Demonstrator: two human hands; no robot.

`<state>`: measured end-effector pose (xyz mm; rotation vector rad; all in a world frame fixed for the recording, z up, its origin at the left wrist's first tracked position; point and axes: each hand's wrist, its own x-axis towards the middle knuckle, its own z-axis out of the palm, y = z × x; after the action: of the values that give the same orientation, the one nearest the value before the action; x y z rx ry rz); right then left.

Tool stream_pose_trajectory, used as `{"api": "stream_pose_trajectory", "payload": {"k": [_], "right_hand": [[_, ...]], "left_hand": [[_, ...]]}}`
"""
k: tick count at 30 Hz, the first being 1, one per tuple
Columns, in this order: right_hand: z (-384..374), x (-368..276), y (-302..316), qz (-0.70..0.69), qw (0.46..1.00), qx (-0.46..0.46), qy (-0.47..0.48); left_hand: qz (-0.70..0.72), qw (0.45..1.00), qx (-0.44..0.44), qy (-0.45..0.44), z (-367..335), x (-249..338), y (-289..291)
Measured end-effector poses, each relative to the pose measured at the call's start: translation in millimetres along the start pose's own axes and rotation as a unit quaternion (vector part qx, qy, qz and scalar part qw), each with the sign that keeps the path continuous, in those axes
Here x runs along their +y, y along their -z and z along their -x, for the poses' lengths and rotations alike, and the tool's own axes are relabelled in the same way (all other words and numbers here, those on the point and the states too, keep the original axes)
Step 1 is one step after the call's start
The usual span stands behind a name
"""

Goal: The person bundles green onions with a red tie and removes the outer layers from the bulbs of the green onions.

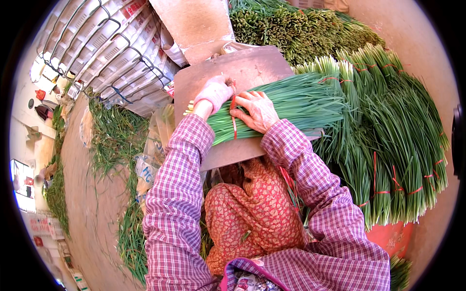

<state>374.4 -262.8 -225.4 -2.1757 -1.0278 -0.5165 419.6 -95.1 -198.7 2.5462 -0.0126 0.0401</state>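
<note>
A bundle of green garlic chives (301, 104) lies across a flat brown board (233, 154) in front of me, its pale cut ends to the left. A thin red tie (234, 127) runs round the bundle. My left hand (217, 92), in a pale pink glove, is closed over the bundle's far side near the cut ends, its fingertips pinching the tie's upper end. My bare right hand (257, 110) grips the bundle from above just right of the tie, its thumb and fingers pressed onto the leaves. The undersides of both hands are hidden.
Tied chive bundles (393, 136) are heaped at the right, over something red (391, 237). Another chive pile (301, 31) stands at the back. A stack of printed white sheets in a wire rack (121, 48) stands at the far left. Loose leaves (116, 136) litter the floor (90, 194).
</note>
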Motion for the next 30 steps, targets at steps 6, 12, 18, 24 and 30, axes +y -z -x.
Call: {"api": "stream_pose_trajectory", "payload": {"k": [6, 12, 18, 24, 30], "right_hand": [[8.2, -8.5, 1.9, -0.016, 1.000, 0.022, -0.009], [18.4, -16.5, 4.9, -0.087, 0.991, 0.074, -0.066], [15.0, -18.0, 1.8, -0.104, 0.977, 0.142, -0.117], [2.4, -11.9, 13.5, -0.034, 0.987, 0.055, -0.148], [-16.6, -10.5, 23.6, 0.028, 0.986, -0.077, -0.147]], "left_hand": [[0.009, 0.995, 0.091, 0.035, 44.4, 26.0, -4.0], [0.160, 0.982, 0.101, -0.001, 63.6, 22.4, -12.5], [0.185, 0.979, 0.089, 0.004, 64.7, 17.7, -13.0], [0.334, 0.939, 0.073, -0.029, 72.1, 8.8, -11.2], [0.329, 0.943, 0.047, -0.030, 73.2, 7.3, -6.4]]}}
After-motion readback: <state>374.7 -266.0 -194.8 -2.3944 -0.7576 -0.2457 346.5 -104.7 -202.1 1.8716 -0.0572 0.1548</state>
